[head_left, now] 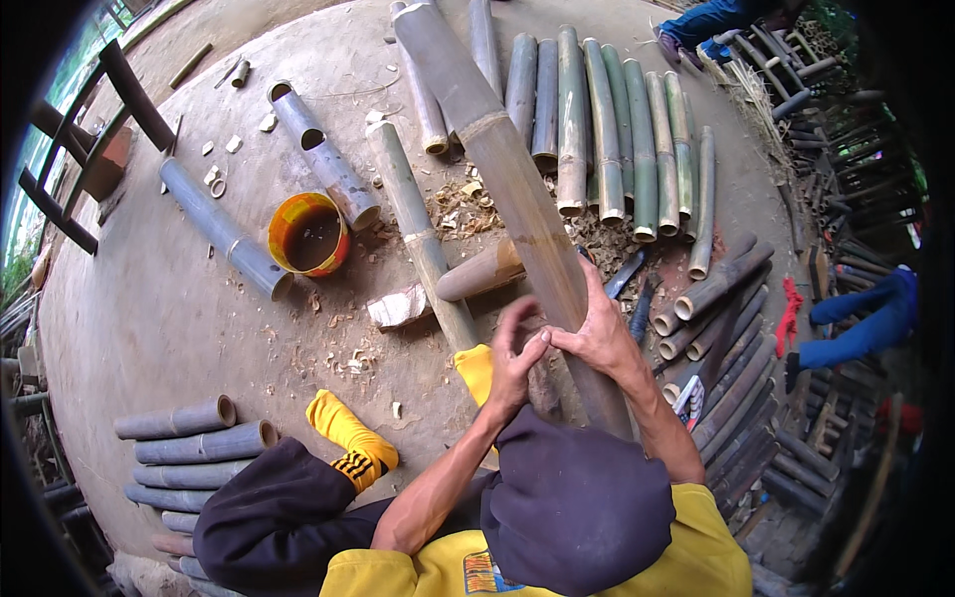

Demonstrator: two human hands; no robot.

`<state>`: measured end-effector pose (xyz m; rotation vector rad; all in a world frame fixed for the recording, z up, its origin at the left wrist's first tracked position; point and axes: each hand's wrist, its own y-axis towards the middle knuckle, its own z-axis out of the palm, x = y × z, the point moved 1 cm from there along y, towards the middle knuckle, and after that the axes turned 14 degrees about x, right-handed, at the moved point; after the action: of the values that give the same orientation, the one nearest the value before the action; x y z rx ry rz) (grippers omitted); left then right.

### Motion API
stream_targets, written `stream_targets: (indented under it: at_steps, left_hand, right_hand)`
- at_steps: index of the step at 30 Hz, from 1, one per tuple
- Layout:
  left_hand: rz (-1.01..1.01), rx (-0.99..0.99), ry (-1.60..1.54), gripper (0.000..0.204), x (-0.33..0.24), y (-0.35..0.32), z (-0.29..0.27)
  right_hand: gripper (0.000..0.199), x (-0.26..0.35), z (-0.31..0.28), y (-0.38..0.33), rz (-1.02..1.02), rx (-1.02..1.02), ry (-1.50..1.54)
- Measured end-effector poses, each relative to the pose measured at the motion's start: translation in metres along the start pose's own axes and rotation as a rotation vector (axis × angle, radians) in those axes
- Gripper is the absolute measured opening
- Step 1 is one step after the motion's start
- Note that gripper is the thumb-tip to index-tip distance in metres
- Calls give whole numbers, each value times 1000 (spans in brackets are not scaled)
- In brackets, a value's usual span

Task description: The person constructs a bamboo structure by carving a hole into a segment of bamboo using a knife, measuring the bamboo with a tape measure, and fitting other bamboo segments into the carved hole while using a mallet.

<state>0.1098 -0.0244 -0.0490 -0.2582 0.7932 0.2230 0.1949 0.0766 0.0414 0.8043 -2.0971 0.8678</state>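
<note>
- At far left, we see a stack of bamboo pieces (204,446) on the ground, beside our bent leg and its yellow sock (353,438).
- Farther up, a loose grey bamboo tube (224,227) lies with its lower end near an orange-yellow bucket (280,221) of dark liquid.
- Just right of the bucket, we find a notched tube (338,177), then a pale green pole (403,189).
- Our left hand (513,363) is loose, fingers lifted and blurred; its thumb meets our other thumb, and we cannot tell whether it touches the bamboo.
- The wide bamboo pole (527,194) slants across the middle, its lower end toward us.
- Our right hand (605,333) grips that pole at its right edge, thumb across the front.
- Beyond it, we have a row of green bamboo (612,129), a dark blade (625,274) and, farther right, piled tubes (718,284).
- Near the right rim, we see someone's blue-trousered leg (856,343).
</note>
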Motion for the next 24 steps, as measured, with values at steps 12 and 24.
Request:
stream_targets:
  at_steps: [12,24]
  left_hand:
    - [-288,306,-4,78,17,-3,20]
    - [-237,307,6,77,15,-1,19]
  right_hand:
    - [85,73,-126,-2,-158,-232,-365]
    - [101,41,-62,98,181,-78,-596]
